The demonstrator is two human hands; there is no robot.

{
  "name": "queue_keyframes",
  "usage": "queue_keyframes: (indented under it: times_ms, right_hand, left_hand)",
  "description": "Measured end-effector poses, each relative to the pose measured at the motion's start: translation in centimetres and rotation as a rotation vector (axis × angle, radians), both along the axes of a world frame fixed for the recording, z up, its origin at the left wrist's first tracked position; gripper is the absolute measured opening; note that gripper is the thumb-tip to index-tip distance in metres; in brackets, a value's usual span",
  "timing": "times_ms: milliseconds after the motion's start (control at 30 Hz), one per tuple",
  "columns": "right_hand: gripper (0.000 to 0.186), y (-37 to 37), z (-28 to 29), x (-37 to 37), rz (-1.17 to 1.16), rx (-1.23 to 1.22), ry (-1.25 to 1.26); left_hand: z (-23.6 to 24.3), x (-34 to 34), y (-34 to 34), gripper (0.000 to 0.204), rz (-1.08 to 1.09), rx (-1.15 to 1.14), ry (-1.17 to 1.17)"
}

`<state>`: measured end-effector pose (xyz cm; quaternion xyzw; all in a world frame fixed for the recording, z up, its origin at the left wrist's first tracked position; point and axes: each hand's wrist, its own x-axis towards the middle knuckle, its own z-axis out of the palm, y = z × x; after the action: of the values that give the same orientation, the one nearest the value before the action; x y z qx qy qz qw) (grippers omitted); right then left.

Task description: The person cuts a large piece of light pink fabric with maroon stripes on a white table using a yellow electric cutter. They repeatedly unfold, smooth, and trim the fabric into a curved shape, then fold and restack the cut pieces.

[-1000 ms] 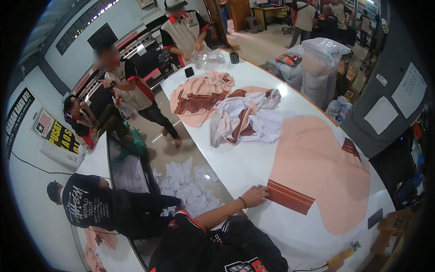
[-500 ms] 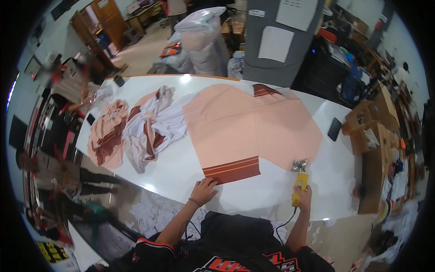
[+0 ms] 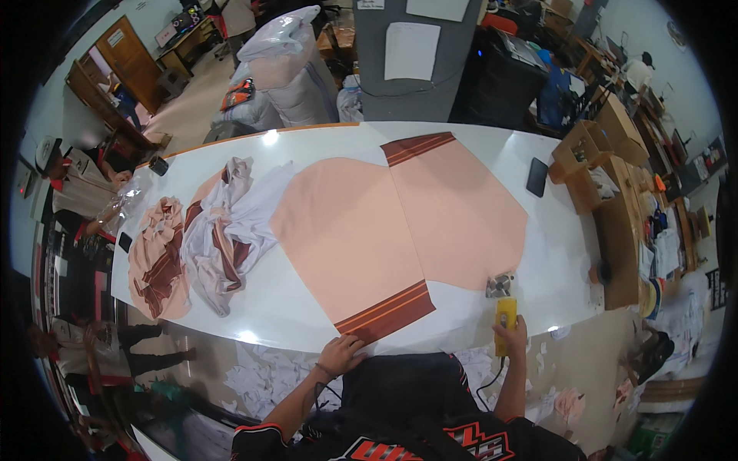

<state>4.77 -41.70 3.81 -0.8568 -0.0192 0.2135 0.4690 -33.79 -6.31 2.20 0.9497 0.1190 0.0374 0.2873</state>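
A large peach fabric piece [image 3: 350, 223] lies spread over the white table, made of two panels that meet along a seam line. Brown striped bands edge it, one on the near side [image 3: 388, 311] and one on the far side [image 3: 419, 148]. My left hand [image 3: 342, 355] rests with its fingers laid on the near band's left corner. In my right hand [image 3: 511, 336] is a yellow electric cloth cutter [image 3: 505, 313], gripped by its body. Its metal head [image 3: 500, 286] sits at the right panel's near edge, and a black cord trails from its rear.
Crumpled peach garments [image 3: 157, 253] and white fabric [image 3: 211, 246] lie on the table's left. A black phone [image 3: 537, 177] and cardboard boxes [image 3: 580, 150] are at the right. Scraps [image 3: 269, 376] litter the floor. A person [image 3: 84, 188] stands at the far left.
The far band, partly folded and creased before, now lies flat and fully visible, and the peach panels are smoother. The view has shifted. Both hands keep their places at the near edge.
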Motion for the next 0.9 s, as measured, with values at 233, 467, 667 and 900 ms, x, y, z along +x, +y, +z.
queue_keyframes:
  times_ms: [233, 467, 667, 900]
  right_hand:
    - [0.058, -0.8, 2.5, -4.6, 0.123, -0.293, -0.139]
    - [0.059, -2.3, 3.4, -11.4, 0.348, -0.474, -0.220]
    - [0.065, -3.6, 4.1, -13.4, 0.423, -0.523, -0.225]
    - [0.063, -4.1, 4.1, -13.9, 0.444, -0.586, -0.244]
  left_hand:
    - [-0.7, 0.5, 1.3, 0.045, 0.211, 0.065, -0.091]
    - [-1.6, 0.9, 3.1, 0.076, 0.270, 0.173, -0.053]
    - [-2.3, 1.0, 3.2, 0.079, 0.259, 0.180, -0.043]
    - [-2.2, 1.0, 3.2, 0.081, 0.265, 0.199, -0.041]
